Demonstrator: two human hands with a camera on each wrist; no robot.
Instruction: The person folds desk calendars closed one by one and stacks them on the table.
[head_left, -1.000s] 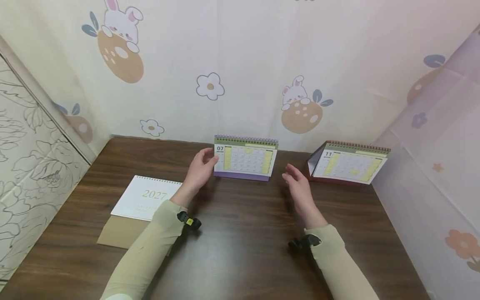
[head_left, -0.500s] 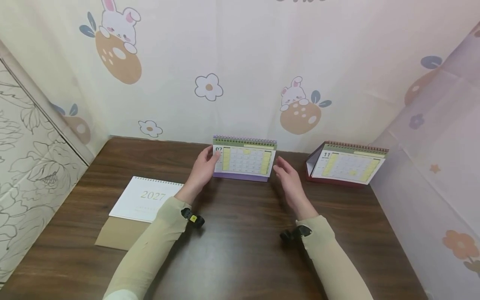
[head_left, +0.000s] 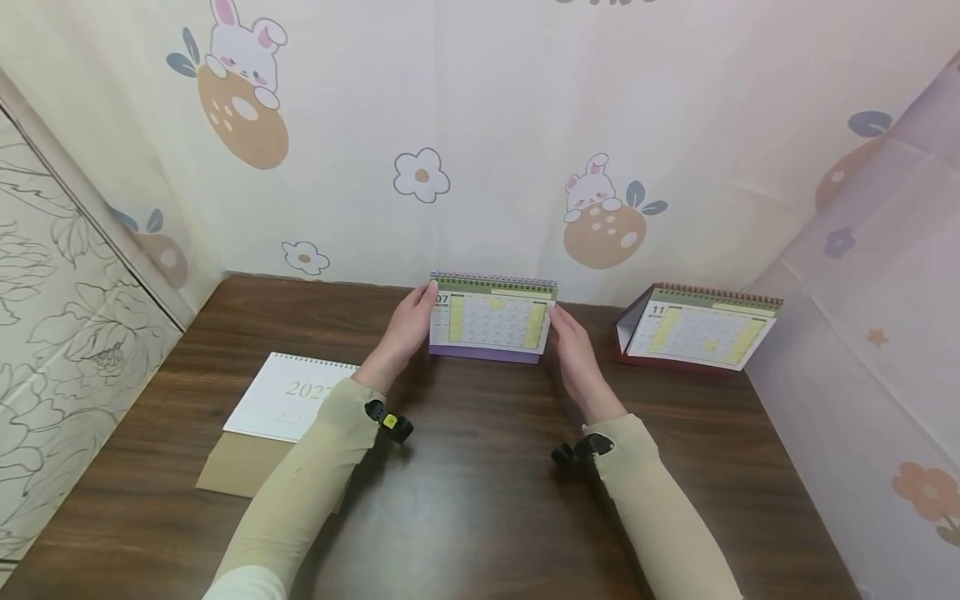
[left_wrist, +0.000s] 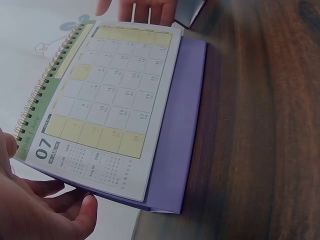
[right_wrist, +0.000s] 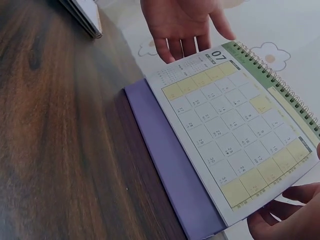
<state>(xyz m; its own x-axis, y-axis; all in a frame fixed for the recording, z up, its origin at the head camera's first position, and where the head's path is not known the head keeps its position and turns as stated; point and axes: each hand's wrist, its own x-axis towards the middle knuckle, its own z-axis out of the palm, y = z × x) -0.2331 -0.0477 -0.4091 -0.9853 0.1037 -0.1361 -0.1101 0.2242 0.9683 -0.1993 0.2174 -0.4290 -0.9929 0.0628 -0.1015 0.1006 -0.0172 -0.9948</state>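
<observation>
A spiral-bound desk calendar [head_left: 495,321] with a purple stand, open at page 07, stands upright near the back of the table. My left hand [head_left: 411,321] holds its left side, thumb at the top front corner and fingers by the side edge, as the left wrist view shows. On the opposite edge my right hand [head_left: 576,346] grips the calendar, its thumb by the page edge and its fingers [right_wrist: 280,210] partly hidden behind. In the right wrist view the purple base [right_wrist: 170,160] sits on the wood.
To the right stands another desk calendar [head_left: 701,329] with a dark red stand, showing page 11. A white 2027 calendar [head_left: 288,400] on a brown stand lies at left, partly covered by my left sleeve. A patterned curtain [head_left: 495,167] hangs behind the wooden table [head_left: 480,500].
My right hand has moved left from beside the red calendar to the purple calendar's right edge. My left thumb has shifted up towards its top corner. The calendars keep their places.
</observation>
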